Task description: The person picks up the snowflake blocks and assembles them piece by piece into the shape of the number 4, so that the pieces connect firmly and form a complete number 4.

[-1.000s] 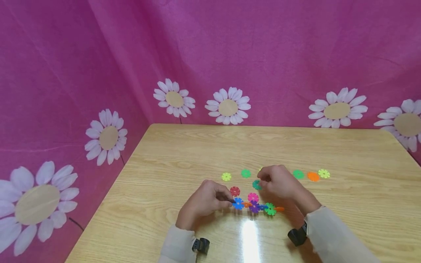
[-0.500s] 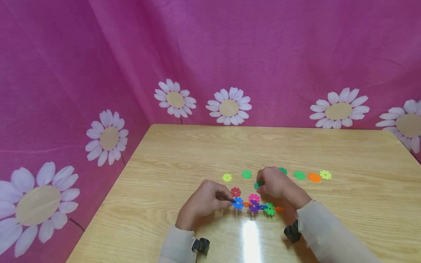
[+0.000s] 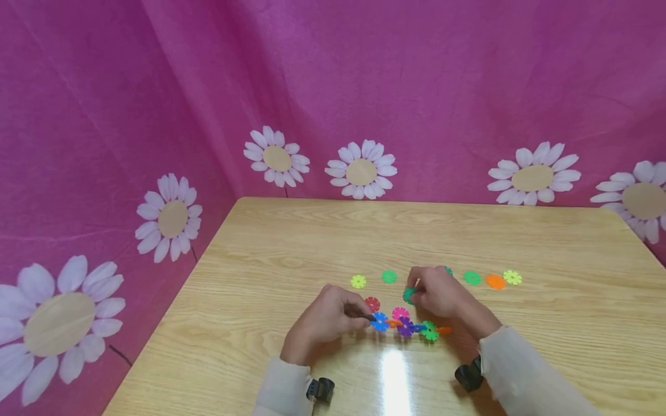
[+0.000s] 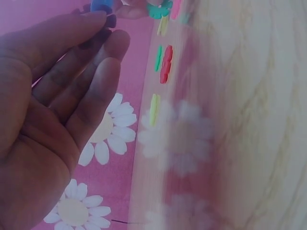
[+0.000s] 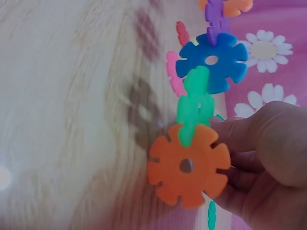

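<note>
My left hand (image 3: 330, 312) pinches a dark notched disc (image 3: 368, 317) at the left end of a chain of interlocking plastic discs. From there run a blue disc (image 3: 380, 322), an orange one, a purple disc (image 3: 405, 326), a darker blue one, a green disc (image 3: 429, 331) and an orange end disc (image 5: 188, 165). The chain hangs close over the table, its shadow below. My right hand (image 3: 439, 292) pinches a teal disc (image 3: 409, 296) between thumb and fingers, behind the chain and apart from it. In the right wrist view the chain partly covers that hand.
Loose discs lie behind the chain: pink (image 3: 400, 313), red (image 3: 372, 304), yellow (image 3: 358, 281) and green (image 3: 389, 277). Further right are another green disc (image 3: 472, 278), an orange disc (image 3: 496, 281) and a yellow-green one (image 3: 512, 277). A flowered pink cloth (image 3: 442, 86) stands behind the wooden table (image 3: 291, 237).
My right hand has shifted slightly, and the teal disc at its fingertips sits a little lower and further right. The left hand and the chain have edged slightly right.
</note>
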`<state>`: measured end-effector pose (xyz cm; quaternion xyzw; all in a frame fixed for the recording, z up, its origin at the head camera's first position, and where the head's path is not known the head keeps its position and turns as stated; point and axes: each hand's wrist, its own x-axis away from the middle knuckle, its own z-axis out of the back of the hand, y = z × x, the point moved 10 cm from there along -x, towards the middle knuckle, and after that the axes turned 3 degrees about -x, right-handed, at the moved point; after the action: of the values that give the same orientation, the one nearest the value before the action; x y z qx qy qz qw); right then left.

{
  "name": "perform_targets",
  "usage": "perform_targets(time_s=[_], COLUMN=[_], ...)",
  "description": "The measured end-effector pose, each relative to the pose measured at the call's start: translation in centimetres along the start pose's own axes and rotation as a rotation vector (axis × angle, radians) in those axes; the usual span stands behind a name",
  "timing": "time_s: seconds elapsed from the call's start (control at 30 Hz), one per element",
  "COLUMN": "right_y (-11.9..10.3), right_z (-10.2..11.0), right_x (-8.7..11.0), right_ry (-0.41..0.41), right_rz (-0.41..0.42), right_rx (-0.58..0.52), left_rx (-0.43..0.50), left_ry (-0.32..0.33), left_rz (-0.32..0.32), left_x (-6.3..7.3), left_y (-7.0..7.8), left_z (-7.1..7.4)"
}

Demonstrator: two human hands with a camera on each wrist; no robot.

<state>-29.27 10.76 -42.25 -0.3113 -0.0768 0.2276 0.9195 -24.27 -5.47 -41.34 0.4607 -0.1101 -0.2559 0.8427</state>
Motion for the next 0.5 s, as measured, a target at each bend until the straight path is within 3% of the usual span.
perform_targets(time_s=[0.5], right_y=[-1.3], right_z=[2.5], right_x=[2.9], right_ry=[0.125], right_rz=[0.0], right_rx=[-0.311], left_rx=[-0.023], left_ry=[0.021], left_rz=[-0.055], left_x=[-0.4], left_y=[1.1], left_z=[-0.2])
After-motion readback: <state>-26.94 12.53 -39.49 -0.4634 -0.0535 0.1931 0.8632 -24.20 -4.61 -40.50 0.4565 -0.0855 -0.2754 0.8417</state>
